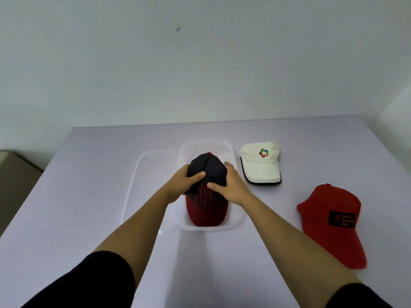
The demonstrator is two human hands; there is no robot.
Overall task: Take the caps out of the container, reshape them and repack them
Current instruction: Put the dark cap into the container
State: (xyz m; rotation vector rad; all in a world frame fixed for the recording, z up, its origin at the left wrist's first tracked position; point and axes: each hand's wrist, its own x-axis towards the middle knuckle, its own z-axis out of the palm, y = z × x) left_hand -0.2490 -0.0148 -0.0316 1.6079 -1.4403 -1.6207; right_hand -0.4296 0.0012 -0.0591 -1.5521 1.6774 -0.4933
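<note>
A black cap with a dark red brim and red stitching (pixel 208 205) sits inside a clear plastic container (pixel 235 221) at the table's middle. My left hand (pixel 184 182) grips the crown from the left and my right hand (pixel 231 183) grips it from the right, thumbs on top. The brim points toward me. A white cap with a coloured logo (pixel 260 162) lies on the table right of the container. A red cap with a black patch (pixel 331 221) lies further right and nearer to me.
The clear lid (pixel 142 172) lies flat on the pale purple table (pixel 89 207), touching the container's left side. A white wall rises behind the table's far edge. A beige box (pixel 13 174) stands beyond the table's left edge.
</note>
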